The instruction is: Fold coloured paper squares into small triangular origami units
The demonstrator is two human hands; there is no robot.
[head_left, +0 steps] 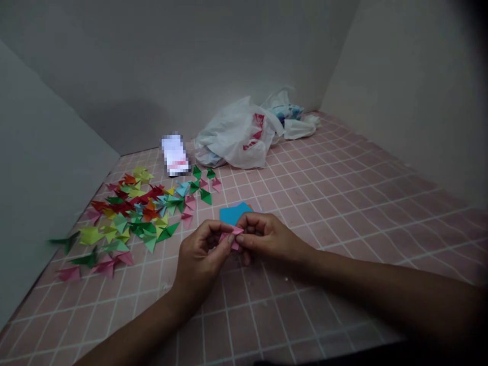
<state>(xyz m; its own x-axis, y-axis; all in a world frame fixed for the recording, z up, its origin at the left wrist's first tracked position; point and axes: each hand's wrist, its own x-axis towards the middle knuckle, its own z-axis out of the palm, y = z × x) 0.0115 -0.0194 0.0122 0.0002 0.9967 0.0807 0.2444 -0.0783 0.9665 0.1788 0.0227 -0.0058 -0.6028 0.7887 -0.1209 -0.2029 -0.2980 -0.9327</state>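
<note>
Both hands meet over the pink tiled floor (pixel 343 203) and pinch one small folded pink paper piece (pixel 233 236). My left hand (pixel 200 256) grips its left side with thumb and fingers closed. My right hand (pixel 267 236) holds the right side, fingers curled round it. Just behind the hands lies a small stack of flat paper squares (pixel 233 212), blue on top with orange showing at its edge.
A spread of several folded paper triangles (pixel 133 213) in green, red, yellow, pink and blue covers the floor at the left. A blurred white packet (pixel 174 155) and crumpled white plastic bags (pixel 244 133) lie at the back, near grey walls.
</note>
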